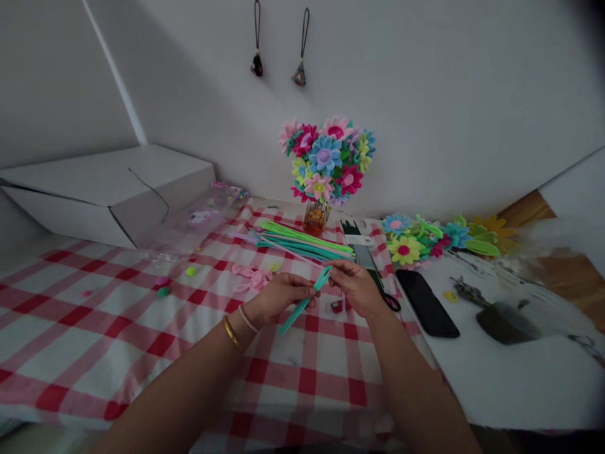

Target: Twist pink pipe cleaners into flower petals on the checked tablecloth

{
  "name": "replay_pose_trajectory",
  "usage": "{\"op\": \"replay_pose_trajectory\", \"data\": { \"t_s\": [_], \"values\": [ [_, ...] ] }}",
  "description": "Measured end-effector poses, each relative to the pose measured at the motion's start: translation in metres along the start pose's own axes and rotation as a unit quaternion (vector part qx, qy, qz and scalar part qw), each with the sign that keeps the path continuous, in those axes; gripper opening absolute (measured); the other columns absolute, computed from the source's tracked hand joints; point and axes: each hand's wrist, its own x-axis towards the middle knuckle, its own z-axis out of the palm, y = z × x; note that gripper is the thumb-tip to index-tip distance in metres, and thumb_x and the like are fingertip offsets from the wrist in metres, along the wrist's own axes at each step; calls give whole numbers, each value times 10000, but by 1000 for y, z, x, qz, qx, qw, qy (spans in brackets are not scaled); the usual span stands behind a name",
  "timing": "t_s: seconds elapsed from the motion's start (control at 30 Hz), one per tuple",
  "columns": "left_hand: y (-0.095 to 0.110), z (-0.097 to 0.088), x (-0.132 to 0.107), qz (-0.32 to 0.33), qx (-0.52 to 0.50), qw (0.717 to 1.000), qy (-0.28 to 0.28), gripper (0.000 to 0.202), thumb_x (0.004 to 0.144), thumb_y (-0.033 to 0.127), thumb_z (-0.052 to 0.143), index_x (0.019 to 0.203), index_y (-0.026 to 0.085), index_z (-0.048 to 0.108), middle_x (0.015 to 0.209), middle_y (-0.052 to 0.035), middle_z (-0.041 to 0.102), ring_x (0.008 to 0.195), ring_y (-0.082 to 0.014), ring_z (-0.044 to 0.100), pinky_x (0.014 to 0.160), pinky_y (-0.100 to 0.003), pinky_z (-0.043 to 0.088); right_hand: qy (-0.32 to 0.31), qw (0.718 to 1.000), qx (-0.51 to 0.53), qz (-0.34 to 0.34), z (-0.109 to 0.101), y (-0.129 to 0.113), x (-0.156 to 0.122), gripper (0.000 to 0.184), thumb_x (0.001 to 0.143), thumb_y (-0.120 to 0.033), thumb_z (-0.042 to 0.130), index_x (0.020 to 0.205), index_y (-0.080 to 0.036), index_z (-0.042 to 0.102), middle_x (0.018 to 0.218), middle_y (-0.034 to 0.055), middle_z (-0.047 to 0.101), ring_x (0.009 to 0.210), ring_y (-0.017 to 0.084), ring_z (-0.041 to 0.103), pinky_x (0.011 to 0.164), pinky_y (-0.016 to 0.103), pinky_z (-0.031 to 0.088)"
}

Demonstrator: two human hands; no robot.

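Note:
Both my hands meet over the red-and-white checked cloth (pixel 85 315). My left hand (pixel 278 296) and my right hand (pixel 355 285) each pinch a teal pipe cleaner (pixel 302 304), which is folded into a loop at its top end between my fingertips. Its long end slants down to the left below my left hand. Just behind my hands lies a bundle of green, teal and pink pipe cleaners (pixel 302 243). A pink felt flower piece (pixel 253 277) lies on the cloth beside my left hand.
A vase of felt flowers (pixel 328 161) stands at the back by the wall. Loose felt flowers (pixel 425 239) lie at the right, with a black phone (pixel 426 302), scissors (pixel 390 301), keys (pixel 466 291) and a dark object. A white box (pixel 104 189) sits at left. Small pompoms (pixel 163 291) dot the cloth.

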Motion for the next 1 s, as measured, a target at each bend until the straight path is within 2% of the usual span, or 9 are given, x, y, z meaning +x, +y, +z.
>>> {"op": "replay_pose_trajectory", "data": {
  "t_s": [0.13, 0.23, 0.37, 0.5, 0.6, 0.67, 0.77, 0.93, 1.0],
  "values": [
    [-1, -2, 1, -2, -2, 1000, 3, 204, 610, 280, 685, 686, 92, 664, 590, -50, 632, 551, -113, 549, 588, -239, 407, 12, 999, -36, -13, 1, 0, 1, 193, 663, -333, 650, 795, -191, 653, 682, -3, 583, 597, 102, 480, 601, 250, 385],
    [-3, -3, 3, -12, -6, 1000, 17, 219, 603, 275, 684, 715, 89, 661, 607, -57, 641, 565, -126, 567, 612, -256, 424, 41, 990, -131, -35, 1, 0, 1, 215, 698, -376, 602, 787, -184, 639, 690, -2, 590, 616, 113, 490, 616, 252, 383],
    [-6, -6, 5, -28, 0, 999, 38, 230, 587, 263, 685, 730, 84, 656, 605, -51, 636, 554, -126, 569, 607, -258, 432, 69, 952, -288, -78, 2, -2, 0, 254, 732, -411, 538, 757, -176, 632, 689, 4, 596, 640, 137, 503, 612, 253, 378],
    [-8, -8, 8, -40, -6, 998, 47, 231, 560, 253, 696, 707, 81, 650, 586, -45, 629, 543, -124, 568, 593, -252, 431, 102, 916, -372, -108, -1, -4, -1, 260, 766, -395, 480, 772, -175, 618, 670, 12, 599, 628, 150, 515, 602, 258, 381],
    [-9, -9, 8, -36, -13, 998, 58, 228, 555, 264, 699, 690, 89, 648, 579, -42, 627, 544, -123, 567, 592, -249, 429, 145, 876, -445, -119, -5, -16, -8, 228, 785, -333, 440, 817, -193, 618, 747, 34, 633, 698, 177, 555, 650, 280, 394],
    [-10, -10, 9, -33, -12, 997, 65, 221, 562, 271, 695, 685, 94, 648, 582, -41, 629, 546, -123, 566, 589, -249, 427, 130, 858, -488, -93, -12, -31, -19, 238, 782, -263, 417, 916, -213, 607, 841, 47, 654, 756, 190, 582, 676, 291, 402],
    [-10, -9, 9, -35, -8, 997, 75, 207, 569, 270, 691, 669, 96, 643, 578, -40, 628, 540, -121, 560, 575, -245, 421, 168, 779, -604, 6, -35, -55, -39, 269, 790, -328, 396, 960, -259, 592, 855, 45, 664, 787, 223, 597, 674, 318, 403],
    [-7, -5, 7, -36, -6, 996, 77, 218, 553, 279, 696, 655, 94, 643, 545, -32, 614, 512, -113, 542, 556, -241, 412, 257, 615, -714, 214, -115, -64, -53, 574, 710, -581, 409, 1097, -170, 512, 969, 166, 624, 925, 360, 557, 744, 445, 384],
    [-6, -4, 7, -38, 0, 997, 72, 219, 552, 281, 695, 649, 92, 644, 544, -33, 612, 512, -112, 540, 550, -237, 407, 253, 598, -703, 291, -143, -56, -52, 728, 659, -623, 441, 1193, -129, 419, 1050, 216, 579, 982, 388, 526, 760, 482, 373]
  ]
}}
